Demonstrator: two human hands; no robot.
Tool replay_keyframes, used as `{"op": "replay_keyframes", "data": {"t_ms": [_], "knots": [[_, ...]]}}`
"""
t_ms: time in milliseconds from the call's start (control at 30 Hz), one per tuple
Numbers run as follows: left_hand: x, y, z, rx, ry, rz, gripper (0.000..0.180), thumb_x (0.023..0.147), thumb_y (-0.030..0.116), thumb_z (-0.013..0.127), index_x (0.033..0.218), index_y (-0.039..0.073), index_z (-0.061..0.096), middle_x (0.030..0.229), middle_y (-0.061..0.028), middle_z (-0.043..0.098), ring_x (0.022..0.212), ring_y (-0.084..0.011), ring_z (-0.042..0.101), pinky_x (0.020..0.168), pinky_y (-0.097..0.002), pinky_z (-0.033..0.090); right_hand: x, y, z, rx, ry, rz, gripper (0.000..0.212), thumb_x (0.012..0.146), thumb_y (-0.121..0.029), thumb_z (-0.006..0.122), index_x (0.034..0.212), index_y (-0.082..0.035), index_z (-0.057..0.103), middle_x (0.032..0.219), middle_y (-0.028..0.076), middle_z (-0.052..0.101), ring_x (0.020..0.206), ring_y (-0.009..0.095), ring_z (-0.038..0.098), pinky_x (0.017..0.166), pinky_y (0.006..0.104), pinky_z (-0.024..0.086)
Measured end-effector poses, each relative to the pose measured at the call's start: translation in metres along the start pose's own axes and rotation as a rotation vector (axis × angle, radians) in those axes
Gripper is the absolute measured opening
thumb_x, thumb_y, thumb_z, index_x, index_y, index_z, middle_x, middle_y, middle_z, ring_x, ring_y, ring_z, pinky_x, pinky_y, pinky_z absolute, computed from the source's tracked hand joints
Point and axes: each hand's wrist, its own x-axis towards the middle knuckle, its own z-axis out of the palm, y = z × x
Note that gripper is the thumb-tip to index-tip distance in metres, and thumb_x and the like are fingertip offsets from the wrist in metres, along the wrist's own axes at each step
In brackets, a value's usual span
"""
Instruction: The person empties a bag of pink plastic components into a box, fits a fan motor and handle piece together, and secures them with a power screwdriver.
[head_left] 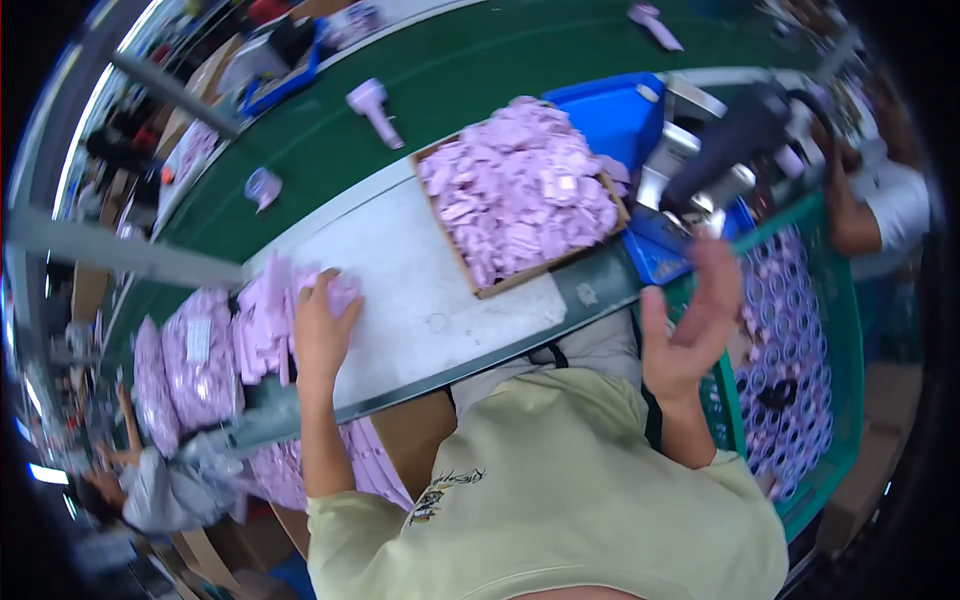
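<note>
The green belt (440, 75) is curving behind the white table (400, 250), carrying a few handled pieces (372, 105) that are looking further along than the loose parts. Plenty seems to be remaining: the green crate (850, 400) at right is holding many ringed parts (790, 370), the box (485, 291) is brimming with small pink pieces (520, 180), and the full bags (205, 370) are standing at left. The work seems to be falling between two pieces, as the right hand (695, 320) is hanging blurred and open, thumb apart, apparently holding nothing. The left hand (325, 315) is resting at the right end of the pink parts (262, 325), its fingers bent and spread; whether it is pinching one, I cannot tell. Those parts are lying in a loose stack on the table's left end, beside the bags, looking pale pink, long and narrow.
</note>
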Motion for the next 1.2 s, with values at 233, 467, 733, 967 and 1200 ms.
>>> {"op": "replay_keyframes", "data": {"t_ms": [233,467,733,967,1200], "knots": [[-0.04,0.025,-0.02,-1.042,-0.22,-0.21,0.032,0.08,0.009,0.066,0.106,0.001,0.049,0.072,-0.0102,0.058,0.05,-0.0175,0.056,0.045,-0.0274,0.046,0.015,0.06,-0.11,-0.441,-0.16,0.202,0.028,0.08,-0.008,0.067,0.107,-0.002,0.063,0.094,0.012,0.067,0.086,0.021,0.065,0.075,0.0318,0.05],[-0.062,0.125,0.016,-1.333,-1.21,0.013,0.023,0.083,-0.002,0.062,0.102,0.0,0.049,0.072,-0.0125,0.062,0.054,-0.0181,0.061,0.047,-0.0292,0.048,-0.038,0.22,-0.188,-0.82,-0.541,0.545,0.055,0.081,-0.034,0.067,0.123,-0.001,0.052,0.113,0.021,0.059,0.105,0.03,0.057,0.091,0.0393,0.044],[-0.078,0.217,0.052,-1.231,-1.401,0.195,0.017,0.092,0.008,0.056,0.106,0.001,0.05,0.074,-0.0074,0.061,0.058,-0.0142,0.059,0.051,-0.0261,0.047,-0.045,0.233,-0.156,-0.968,-0.527,0.254,0.064,0.075,-0.034,0.071,0.125,0.0,0.049,0.109,0.023,0.059,0.109,0.037,0.053,0.093,0.0398,0.043],[-0.076,0.248,0.058,-1.352,-1.485,0.091,0.017,0.094,0.012,0.053,0.107,0.001,0.05,0.075,-0.0077,0.06,0.058,-0.0148,0.059,0.051,-0.028,0.048,-0.002,0.181,-0.167,-0.596,-0.612,0.478,0.058,0.072,-0.023,0.074,0.121,0.0,0.052,0.096,0.019,0.063,0.09,0.034,0.061,0.084,0.0387,0.048],[-0.087,0.254,0.063,-1.412,-1.434,0.112,0.016,0.096,0.016,0.052,0.103,0.001,0.052,0.075,-0.0076,0.059,0.057,-0.0147,0.059,0.05,-0.0275,0.047,0.036,-0.03,-0.13,-0.206,-0.536,0.493,0.052,0.068,-0.018,0.081,0.114,-0.002,0.062,0.103,0.011,0.066,0.092,0.018,0.064,0.083,0.0325,0.05]]}}
